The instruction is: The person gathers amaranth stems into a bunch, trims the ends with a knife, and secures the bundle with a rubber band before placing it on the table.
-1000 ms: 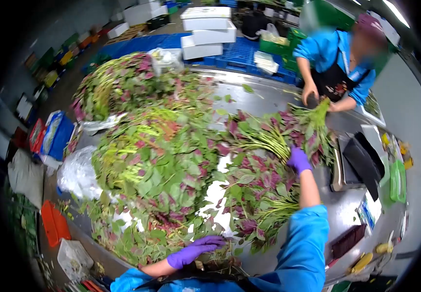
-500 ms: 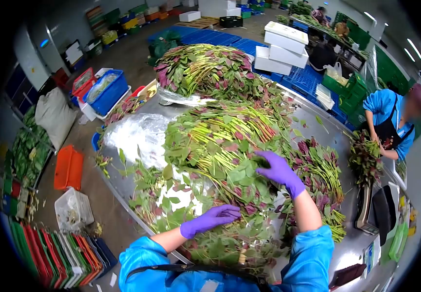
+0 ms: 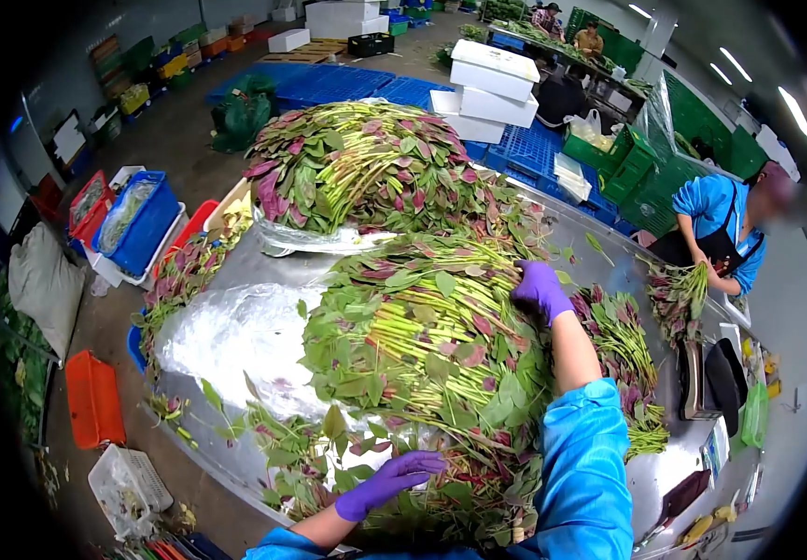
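My left hand, in a purple glove, is open, its fingers stretched out over loose leaves at the near side of the metal table. A broad heap of green-and-purple leafy stems lies in front of me. At its right edge my right hand, gloved in purple too, is curled on the stem ends, the fingertips partly hidden. Behind the heap sits a larger mound of leafy greens on clear plastic. Crumpled plastic film spreads to the left, and another row of stems lies right.
A co-worker holds a leafy bunch at the table's right side. White foam boxes stand on blue pallets beyond. On the floor at left are an orange crate, a white basket and a blue bin.
My right hand has moved forward from above the heap's leaves to the stem ends at its far right edge and curled. My left hand stays low over loose leaves. The view has shifted.
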The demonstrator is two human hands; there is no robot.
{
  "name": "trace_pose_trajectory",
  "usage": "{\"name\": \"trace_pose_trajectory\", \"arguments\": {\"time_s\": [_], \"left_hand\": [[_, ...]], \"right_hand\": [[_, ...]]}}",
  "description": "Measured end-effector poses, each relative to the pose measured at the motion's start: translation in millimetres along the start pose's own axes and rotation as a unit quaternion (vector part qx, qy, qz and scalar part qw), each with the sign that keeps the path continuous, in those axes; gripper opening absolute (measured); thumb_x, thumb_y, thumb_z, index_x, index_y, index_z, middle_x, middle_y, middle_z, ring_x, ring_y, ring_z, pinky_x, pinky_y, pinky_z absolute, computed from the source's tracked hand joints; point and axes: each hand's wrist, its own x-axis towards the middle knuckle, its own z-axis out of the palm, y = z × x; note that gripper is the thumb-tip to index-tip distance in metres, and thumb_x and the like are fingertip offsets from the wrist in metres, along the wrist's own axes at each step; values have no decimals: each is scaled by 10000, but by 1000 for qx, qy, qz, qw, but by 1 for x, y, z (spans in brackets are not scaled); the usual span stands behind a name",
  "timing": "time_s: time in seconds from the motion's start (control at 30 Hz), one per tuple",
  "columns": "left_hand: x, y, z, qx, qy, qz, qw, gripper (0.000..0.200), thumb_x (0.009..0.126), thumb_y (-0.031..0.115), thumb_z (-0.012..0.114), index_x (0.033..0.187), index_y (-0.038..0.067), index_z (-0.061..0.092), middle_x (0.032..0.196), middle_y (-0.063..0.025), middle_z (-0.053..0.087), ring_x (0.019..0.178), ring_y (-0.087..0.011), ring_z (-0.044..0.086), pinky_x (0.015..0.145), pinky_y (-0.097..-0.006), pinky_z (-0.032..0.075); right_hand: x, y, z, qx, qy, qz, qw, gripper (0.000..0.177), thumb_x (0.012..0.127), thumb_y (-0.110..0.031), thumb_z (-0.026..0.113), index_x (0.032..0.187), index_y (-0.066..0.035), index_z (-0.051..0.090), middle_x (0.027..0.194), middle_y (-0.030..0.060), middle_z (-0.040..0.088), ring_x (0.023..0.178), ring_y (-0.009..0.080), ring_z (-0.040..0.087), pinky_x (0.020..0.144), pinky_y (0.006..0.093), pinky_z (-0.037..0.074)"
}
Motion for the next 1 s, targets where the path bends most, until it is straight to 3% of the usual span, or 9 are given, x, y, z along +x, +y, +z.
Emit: {"name": "trace_pose_trajectory", "arguments": {"time_s": [0.37,0.5,0.53,0.67,0.73,0.8,0.87,0.93,1.0], "left_hand": [[75,74,2,35,2,71,997,506,856,234,547,1284,36,365,1247,-131,480,1170,-223,451,986,-378,352],[137,112,25,-214,-18,231,949,619,862,357,521,1318,15,281,1326,-158,357,1230,-276,362,978,-417,364],[150,116,19,-216,-20,232,948,619,862,357,521,1318,15,281,1326,-158,357,1230,-276,362,978,-417,364],[191,116,1,-434,33,152,888,462,893,343,476,1213,23,386,1229,-142,451,1129,-249,447,944,-428,388],[199,108,0,-471,20,150,869,424,884,313,502,1186,25,426,1108,-141,532,1073,-250,497,919,-392,412],[196,104,-1,-468,63,132,872,366,873,257,524,1151,26,465,1007,-128,576,1005,-265,545,880,-383,442],[193,97,-13,-383,83,151,907,339,864,212,531,1137,21,467,1034,-97,576,911,-232,576,877,-353,448],[175,117,6,-385,142,124,903,348,838,170,551,1151,46,461,957,-58,576,815,-201,584,832,-350,474],[167,111,-9,-463,55,246,850,382,816,127,558,1176,64,446,872,-34,554,773,-174,571,812,-331,480]], "right_hand": [[-13,-55,-53,-56,150,-89,983,600,630,-94,605,1213,-70,461,859,198,619,822,335,603,702,408,489],[-41,-66,-37,-61,222,-124,965,608,632,-132,636,1206,-40,458,866,186,602,740,326,600,625,412,480],[-55,-64,-21,-47,282,-153,946,614,635,-155,647,1206,-32,456,880,181,595,709,324,598,596,409,476],[-130,-75,18,-144,216,-152,954,687,662,-190,638,1272,-20,372,924,150,553,779,276,570,723,406,451],[-148,-66,41,-125,264,-277,916,755,662,-206,645,1313,-21,310,961,142,540,844,264,551,811,422,419],[-158,-56,22,-89,254,-322,908,667,720,-243,638,1290,-21,372,927,129,579,791,239,578,791,378,445],[-152,-49,-16,331,-12,-193,924,419,816,-179,593,1197,-34,499,909,104,615,850,173,597,787,306,464],[-110,-29,-13,375,87,-136,913,277,862,-136,536,1112,-19,560,906,74,634,823,127,595,763,254,464],[-64,-7,25,353,143,-153,912,318,845,-198,558,1108,-20,562,985,117,627,885,168,602,789,292,467]]}}
